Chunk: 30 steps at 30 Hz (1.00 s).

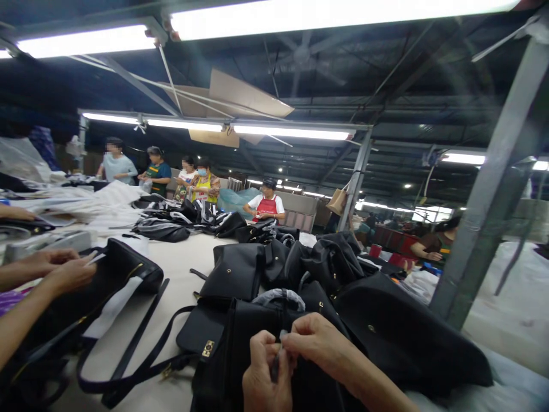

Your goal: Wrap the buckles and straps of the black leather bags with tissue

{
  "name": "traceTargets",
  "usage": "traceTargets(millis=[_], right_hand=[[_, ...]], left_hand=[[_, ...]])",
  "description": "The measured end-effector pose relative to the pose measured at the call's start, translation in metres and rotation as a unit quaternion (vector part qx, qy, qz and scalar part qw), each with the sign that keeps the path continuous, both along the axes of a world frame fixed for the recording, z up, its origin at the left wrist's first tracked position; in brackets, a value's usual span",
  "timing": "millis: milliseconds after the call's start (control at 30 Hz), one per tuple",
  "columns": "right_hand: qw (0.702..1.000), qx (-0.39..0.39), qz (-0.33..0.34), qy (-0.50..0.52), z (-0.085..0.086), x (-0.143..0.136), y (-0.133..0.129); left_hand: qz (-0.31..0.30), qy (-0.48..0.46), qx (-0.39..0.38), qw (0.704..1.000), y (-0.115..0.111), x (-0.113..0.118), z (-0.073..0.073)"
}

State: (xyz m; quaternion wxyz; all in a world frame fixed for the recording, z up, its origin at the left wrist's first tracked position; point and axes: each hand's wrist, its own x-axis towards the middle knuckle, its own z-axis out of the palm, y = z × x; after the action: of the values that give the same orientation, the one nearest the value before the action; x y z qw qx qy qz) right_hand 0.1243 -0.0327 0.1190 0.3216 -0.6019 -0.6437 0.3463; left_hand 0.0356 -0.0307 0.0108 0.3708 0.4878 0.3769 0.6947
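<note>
Low in the middle of the head view, my left hand [266,375] is closed, pinching a small dark strip [275,369] with a greyish tip. My right hand [315,339] pinches the upper end of that strip between thumb and fingers. What the strip belongs to cannot be made out. Beneath both hands lies a black bag [234,343], its top handle [278,296] wrapped in clear film. To its left sticks out a black flap with a gold clasp [208,348]. A long black strap [148,349] loops over the pale table [180,257].
Black bags [238,269] are heaped ahead, and a large one [407,326] lies at right. At left a co-worker's hands [71,272] hold a white slip over another black bag [135,266]. A metal post [489,171] rises at right. Several people stand farther back.
</note>
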Motion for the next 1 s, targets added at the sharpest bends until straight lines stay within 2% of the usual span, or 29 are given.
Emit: traceTargets(millis=[200,367,567,733,1000], right_hand=[[1.0,0.002,0.018,-0.002,-0.006,0.011,0.003],[0.998,0.014,0.019,-0.054,-0.011,0.024,0.007],[0.999,0.009,0.026,-0.036,-0.016,0.02,0.004],[1.0,-0.018,0.003,0.018,-0.02,0.011,0.001],[0.992,0.072,-0.057,0.087,-0.037,0.006,0.008]], left_hand=[[-0.028,0.007,-0.004,1.0,-0.001,-0.004,0.005],[-0.128,-0.038,-0.049,0.99,0.0,-0.013,0.012],[-0.247,-0.116,-0.122,0.954,0.0,-0.021,0.024],[-0.258,-0.128,-0.116,0.95,0.002,-0.02,0.021],[-0.242,-0.111,-0.079,0.961,0.001,-0.019,0.02]])
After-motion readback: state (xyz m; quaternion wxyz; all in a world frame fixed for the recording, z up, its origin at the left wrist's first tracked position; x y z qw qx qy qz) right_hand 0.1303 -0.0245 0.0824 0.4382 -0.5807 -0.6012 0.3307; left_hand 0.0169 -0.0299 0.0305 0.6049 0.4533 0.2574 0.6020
